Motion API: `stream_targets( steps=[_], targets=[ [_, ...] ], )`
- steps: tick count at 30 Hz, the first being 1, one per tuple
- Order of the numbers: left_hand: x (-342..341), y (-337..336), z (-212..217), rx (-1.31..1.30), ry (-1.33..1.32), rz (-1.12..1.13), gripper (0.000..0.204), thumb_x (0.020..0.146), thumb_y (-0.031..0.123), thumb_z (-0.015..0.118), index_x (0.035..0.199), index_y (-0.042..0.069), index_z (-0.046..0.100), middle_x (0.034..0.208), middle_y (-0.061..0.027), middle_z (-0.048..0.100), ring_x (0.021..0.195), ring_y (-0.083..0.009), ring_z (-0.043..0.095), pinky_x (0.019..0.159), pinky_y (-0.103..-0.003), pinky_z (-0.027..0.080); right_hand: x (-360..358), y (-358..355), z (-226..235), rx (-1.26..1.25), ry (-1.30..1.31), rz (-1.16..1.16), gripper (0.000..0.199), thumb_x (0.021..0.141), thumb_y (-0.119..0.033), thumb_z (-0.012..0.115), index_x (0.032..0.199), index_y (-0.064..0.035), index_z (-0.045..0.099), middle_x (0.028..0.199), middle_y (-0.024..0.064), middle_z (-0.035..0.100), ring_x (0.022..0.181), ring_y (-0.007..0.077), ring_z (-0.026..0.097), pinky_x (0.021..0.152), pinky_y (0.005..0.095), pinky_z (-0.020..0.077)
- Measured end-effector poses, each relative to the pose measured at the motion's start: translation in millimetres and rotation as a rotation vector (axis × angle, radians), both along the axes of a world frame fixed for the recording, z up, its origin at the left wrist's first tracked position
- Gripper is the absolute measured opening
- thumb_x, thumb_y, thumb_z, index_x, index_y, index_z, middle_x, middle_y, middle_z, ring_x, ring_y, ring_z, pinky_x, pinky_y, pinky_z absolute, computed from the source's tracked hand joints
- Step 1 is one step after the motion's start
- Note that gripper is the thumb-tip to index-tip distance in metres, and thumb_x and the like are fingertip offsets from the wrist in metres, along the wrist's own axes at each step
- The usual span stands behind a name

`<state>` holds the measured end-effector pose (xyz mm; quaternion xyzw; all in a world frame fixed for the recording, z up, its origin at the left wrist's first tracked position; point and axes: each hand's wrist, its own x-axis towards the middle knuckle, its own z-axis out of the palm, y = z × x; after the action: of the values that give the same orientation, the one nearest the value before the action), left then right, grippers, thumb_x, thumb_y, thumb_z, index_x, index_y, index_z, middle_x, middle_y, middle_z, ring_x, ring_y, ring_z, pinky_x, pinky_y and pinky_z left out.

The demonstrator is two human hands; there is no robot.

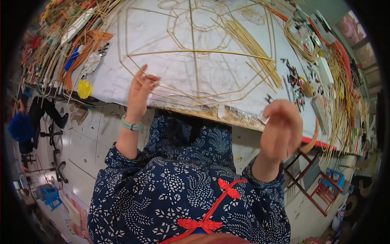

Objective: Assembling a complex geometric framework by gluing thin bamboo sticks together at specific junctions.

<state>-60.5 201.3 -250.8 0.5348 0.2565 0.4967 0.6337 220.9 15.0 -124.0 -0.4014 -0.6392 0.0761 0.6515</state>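
Observation:
A large, many-sided frame of thin bamboo strips (221,51) spreads over the white tabletop in front of me. My left hand (141,91), with a pale watch on its wrist, is at the frame's near left corner. Its thumb and fingers close on one of the thin strips there, with the index finger pointing up. My right hand (282,129) is raised off the table's near right edge, apart from the frame. Its fingers curl inward and are blurred, so what they hold, if anything, does not show.
A bundle of bamboo sticks (248,42) lies right of the frame's middle. Pliers and small tools (295,83) are scattered farther right, beside coiled strips (298,34). Orange strips (83,55) and a yellow piece (85,89) lie at left. A wooden chair frame (313,183) stands below the table at right.

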Motion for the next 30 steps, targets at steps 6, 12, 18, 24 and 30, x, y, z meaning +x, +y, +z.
stream_targets(
  steps=[6,12,18,24,30],
  targets=[
    [1,3,41,0.051,-0.009,0.05,0.05,0.095,0.017,0.045,0.139,0.002,0.024,0.104,-0.0035,0.052,0.103,-0.0175,0.054,0.091,-0.035,0.045,-63,-15,63,0.049,0.311,1.177,0.038,0.089,-0.021,0.057,0.12,-0.0013,0.048,0.104,0.0218,0.06,0.092,0.0336,0.058,0.075,0.0382,0.0509],
    [-2,5,61,0.125,0.044,0.028,0.048,0.095,0.016,0.045,0.137,0.002,0.027,0.106,-0.0041,0.052,0.103,-0.0176,0.053,0.091,-0.036,0.045,-60,-17,52,0.269,0.284,1.21,0.038,0.085,-0.018,0.063,0.12,-0.0078,0.054,0.116,0.0167,0.056,0.098,0.034,0.055,0.076,0.0389,0.0496],
    [13,2,64,0.195,0.131,0.058,0.049,0.092,0.012,0.048,0.137,0.001,0.029,0.111,-0.0077,0.05,0.106,-0.0185,0.05,0.091,-0.036,0.044,-29,-34,17,0.169,0.244,0.962,0.028,0.089,-0.017,0.053,0.115,-0.0068,0.053,0.107,0.0186,0.061,0.092,0.0391,0.057,0.075,0.0466,0.0469],
    [0,-2,63,0.276,0.195,0.171,0.051,0.09,0.006,0.048,0.136,0.0,0.028,0.121,-0.0123,0.045,0.115,-0.0219,0.044,0.098,-0.038,0.038,35,-45,-19,-0.122,0.119,0.304,0.034,0.086,-0.007,0.049,0.119,-0.0026,0.047,0.092,0.0161,0.06,0.083,0.0291,0.054,0.074,0.0399,0.0454],
    [-6,-12,51,0.419,0.284,0.531,0.053,0.087,0.007,0.052,0.134,-0.002,0.03,0.126,-0.0141,0.042,0.117,-0.0236,0.041,0.1,-0.037,0.035,156,-74,-101,-0.505,0.184,-0.715,0.013,0.081,-0.007,0.061,0.092,0.0008,0.062,0.084,0.0068,0.064,0.074,0.01,0.058,0.067,0.0241,0.0461]
  ],
)
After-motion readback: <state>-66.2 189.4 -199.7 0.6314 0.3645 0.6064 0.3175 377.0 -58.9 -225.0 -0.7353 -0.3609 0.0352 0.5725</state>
